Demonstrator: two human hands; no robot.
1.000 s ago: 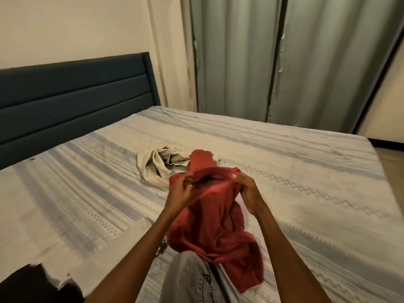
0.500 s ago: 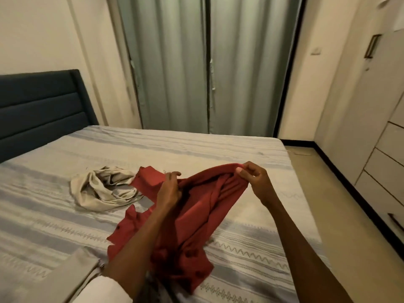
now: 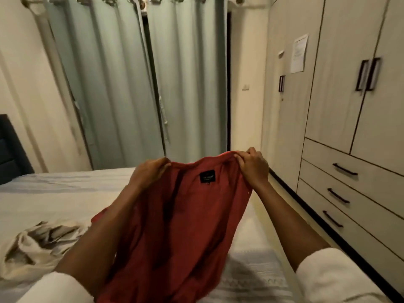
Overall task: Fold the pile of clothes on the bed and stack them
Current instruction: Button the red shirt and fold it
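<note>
I've got the red shirt (image 3: 179,226) hanging between my arms above the bed (image 3: 54,200), long axis straight down. Its lower hem is cut off below. At the collar, my left hand (image 3: 150,171) and right hand (image 3: 252,165) grip opposite ends, fingers clamped on cloth. A beige garment (image 3: 37,246) lies crumpled to my left.

Red garment (image 3: 185,215), held between left hand (image 3: 148,171) and right hand (image 3: 253,167): matt woven cloth, soft, with a small black sewn label. Beige garment (image 3: 37,243), left of the left hand: matt, crumpled cloth. Bed (image 3: 54,193) cover beneath: matt striped fabric. Curtains (image 3: 131,84) beyond the hands: smooth grey-green cloth. Wardrobe (image 3: 341,95), right of the right hand: pale matt wood-look panels, dark handles, paper sheet (image 3: 299,53).
</note>
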